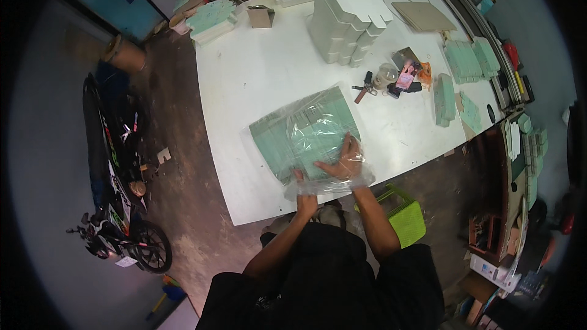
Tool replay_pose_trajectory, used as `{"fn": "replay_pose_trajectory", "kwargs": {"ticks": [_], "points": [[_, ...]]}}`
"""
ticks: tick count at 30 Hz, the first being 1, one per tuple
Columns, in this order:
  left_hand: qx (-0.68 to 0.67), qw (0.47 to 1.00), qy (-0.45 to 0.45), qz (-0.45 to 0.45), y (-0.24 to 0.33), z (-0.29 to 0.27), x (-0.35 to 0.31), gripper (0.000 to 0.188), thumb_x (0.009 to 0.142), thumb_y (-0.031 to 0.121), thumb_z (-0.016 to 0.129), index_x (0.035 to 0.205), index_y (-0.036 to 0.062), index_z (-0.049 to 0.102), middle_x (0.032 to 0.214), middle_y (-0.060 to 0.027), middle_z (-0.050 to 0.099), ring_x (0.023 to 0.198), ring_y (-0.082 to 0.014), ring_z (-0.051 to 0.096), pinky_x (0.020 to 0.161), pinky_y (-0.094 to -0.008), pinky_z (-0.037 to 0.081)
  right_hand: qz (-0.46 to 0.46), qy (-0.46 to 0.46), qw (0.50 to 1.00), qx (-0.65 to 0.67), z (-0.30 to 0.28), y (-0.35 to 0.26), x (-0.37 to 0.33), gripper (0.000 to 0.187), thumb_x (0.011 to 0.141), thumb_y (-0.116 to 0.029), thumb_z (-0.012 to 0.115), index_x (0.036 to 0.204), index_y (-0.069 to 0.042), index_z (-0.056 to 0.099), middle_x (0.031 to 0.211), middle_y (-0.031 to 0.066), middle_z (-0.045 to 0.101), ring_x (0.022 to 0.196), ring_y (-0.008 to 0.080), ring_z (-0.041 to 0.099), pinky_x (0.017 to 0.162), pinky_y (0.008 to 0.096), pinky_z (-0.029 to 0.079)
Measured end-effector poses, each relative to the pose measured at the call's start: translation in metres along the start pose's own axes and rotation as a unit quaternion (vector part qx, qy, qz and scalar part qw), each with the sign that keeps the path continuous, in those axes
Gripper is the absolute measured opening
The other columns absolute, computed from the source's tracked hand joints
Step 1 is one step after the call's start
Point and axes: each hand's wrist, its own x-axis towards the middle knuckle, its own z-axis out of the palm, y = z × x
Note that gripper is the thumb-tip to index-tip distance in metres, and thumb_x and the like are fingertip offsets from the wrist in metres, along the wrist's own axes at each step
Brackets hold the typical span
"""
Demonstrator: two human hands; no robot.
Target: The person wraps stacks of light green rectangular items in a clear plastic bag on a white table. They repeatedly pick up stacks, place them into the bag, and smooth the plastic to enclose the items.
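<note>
A clear plastic bag (309, 127) lies near the table's front edge, around a wide bundle of pale green flat cardboard pieces (274, 140). At the bag's near edge, my left hand (305, 198) closes on the crumpled plastic, one finger pointing forward. My right hand (344, 162) rests on the near right part of the bundle, with thumb and fingers spread. Loose plastic bunches around that wrist, and I cannot tell whether the hand is inside the bag or on top of it.
On the white table (244, 88) stands a tall stack of white cartons (342, 21). Right of the bag are keys (365, 88), a clear cup (386, 76) and more green stacks (463, 61). A green plastic stool (403, 217) is at my right, a motorbike (122, 208) at left.
</note>
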Motion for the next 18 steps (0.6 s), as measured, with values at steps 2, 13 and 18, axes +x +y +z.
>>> {"fn": "replay_pose_trajectory", "kwargs": {"ticks": [2,13,18], "points": [[-0.063,0.997,0.037,0.004,-0.007,-0.006,0.018,0.065,0.105,0.017,0.056,0.158,-0.0072,0.028,0.164,-0.0314,0.029,0.152,-0.0446,0.027,0.123,-0.0504,0.023,-0.012,-0.033,0.995,-0.09,0.004,-0.029,0.003,0.133,0.072,-0.078,0.075,0.164,-0.002,0.017,0.15,0.0476,0.031,0.138,0.063,0.035,0.109,0.0691,0.036],[-0.002,0.996,-0.087,-0.036,0.046,-0.091,-0.044,0.041,0.093,0.027,0.077,0.121,-0.0012,0.067,0.107,-0.0217,0.072,0.102,-0.0369,0.07,0.092,-0.0422,0.053,0.096,-0.062,0.982,-0.151,0.04,-0.059,0.02,0.157,0.05,-0.072,0.087,0.167,-0.01,0.004,0.149,0.0487,0.032,0.133,0.0584,0.04,0.1,0.0731,0.036],[0.195,0.957,0.125,0.175,0.104,-0.116,-0.018,0.049,0.081,0.03,0.087,0.114,0.0002,0.067,0.098,-0.0148,0.069,0.099,-0.0351,0.067,0.091,-0.0427,0.051,0.13,-0.027,0.968,-0.214,0.041,-0.058,0.021,0.158,0.05,-0.07,0.088,0.167,-0.012,0.0,0.146,0.0447,0.039,0.13,0.0523,0.046,0.102,0.0682,0.038]]}}
